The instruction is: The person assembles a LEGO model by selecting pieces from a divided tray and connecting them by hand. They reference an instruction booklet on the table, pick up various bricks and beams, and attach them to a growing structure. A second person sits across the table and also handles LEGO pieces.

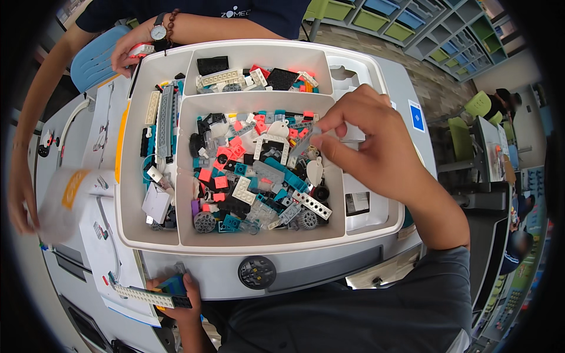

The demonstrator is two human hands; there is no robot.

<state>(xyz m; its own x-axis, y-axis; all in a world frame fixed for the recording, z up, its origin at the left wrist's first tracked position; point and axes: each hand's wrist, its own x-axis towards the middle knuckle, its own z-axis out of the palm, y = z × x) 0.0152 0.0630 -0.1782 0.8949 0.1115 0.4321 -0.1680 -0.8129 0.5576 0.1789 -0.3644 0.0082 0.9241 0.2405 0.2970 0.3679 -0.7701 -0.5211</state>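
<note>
Head view: the right hand (376,147) reaches over the white sorting tray (132,194), fingers pinched shut on a small light piece at its middle compartment's right edge. The left hand (179,294), below the tray, grips a stiff white beam assembly (150,296) by its end; it looks light and rigid.

Loose bricks (259,176) in the tray's (235,250) middle compartment, beams (165,120) in the left one, booklet (109,259) left of it.

Your head camera looks steeply down, close over the white sorting tray (235,250) (a fisheye view). Its far edge catches shelving (412,23).
</note>
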